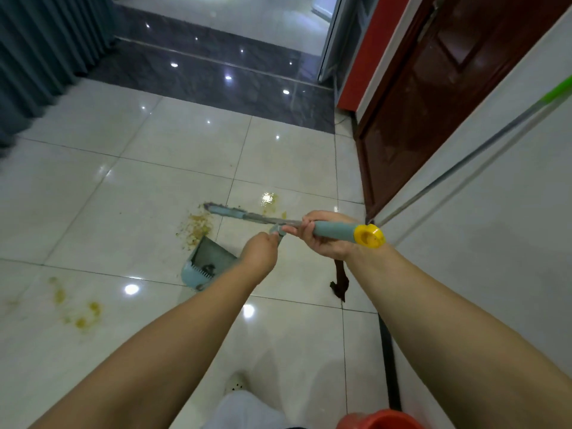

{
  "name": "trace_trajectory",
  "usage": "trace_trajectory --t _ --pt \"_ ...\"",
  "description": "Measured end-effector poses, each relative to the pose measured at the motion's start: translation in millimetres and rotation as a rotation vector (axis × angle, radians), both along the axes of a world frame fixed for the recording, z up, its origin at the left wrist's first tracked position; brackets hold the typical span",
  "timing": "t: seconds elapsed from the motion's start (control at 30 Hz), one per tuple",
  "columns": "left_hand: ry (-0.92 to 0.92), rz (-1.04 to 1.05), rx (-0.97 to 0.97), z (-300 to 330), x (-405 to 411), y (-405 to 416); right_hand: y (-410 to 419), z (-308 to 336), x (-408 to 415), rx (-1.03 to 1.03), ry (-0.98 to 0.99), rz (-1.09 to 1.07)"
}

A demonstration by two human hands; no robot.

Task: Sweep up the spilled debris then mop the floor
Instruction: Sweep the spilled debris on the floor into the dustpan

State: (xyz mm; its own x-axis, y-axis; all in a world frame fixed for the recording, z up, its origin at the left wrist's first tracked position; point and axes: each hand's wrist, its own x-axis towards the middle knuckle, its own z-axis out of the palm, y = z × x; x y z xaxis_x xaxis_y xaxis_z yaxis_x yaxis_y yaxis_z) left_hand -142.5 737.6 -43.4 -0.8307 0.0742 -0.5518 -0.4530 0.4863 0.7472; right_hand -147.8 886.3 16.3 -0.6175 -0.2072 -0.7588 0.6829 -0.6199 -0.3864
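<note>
**Sweeping up the yellow mess, mid-job**

Gripping the broom (263, 218) handle, the right hand (322, 235) has its fingers wrapped round the teal grip near the yellow cap. Left hand (260, 253) pinches the dustpan (205, 264) handle. Pan sits on the floor (123, 193) at 11 o'clock from that hand, mouth facing the crumbly debris (196, 227). Broom head touches down just past the pile, wet puddle (268, 199) at 12 beyond.

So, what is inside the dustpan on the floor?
Inside the dustpan a small dark clump lies near the comb teeth. The left hand covers its right corner, so that part stays unseen.
</note>
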Motion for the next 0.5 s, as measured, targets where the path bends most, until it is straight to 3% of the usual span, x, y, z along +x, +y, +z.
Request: trace_trajectory --t 0.07,0.23,0.4,0.5 --pt "0.088 0.043 -0.127 0 -7 -20 -12 3 -3 0.003 0.002 0.024" --pt "0.076 0.136 -0.053 -11 -18 -71 -30 -13 -20 0.320 -0.134 0.267" --pt "0.087 0.327 -0.084 -17 -17 -113 -48 -26 -36 0.267 -0.149 0.254" --pt "0.076 0.523 0.017 -17 -14 -137 -54 -37 -44 0.229 -0.203 0.312"
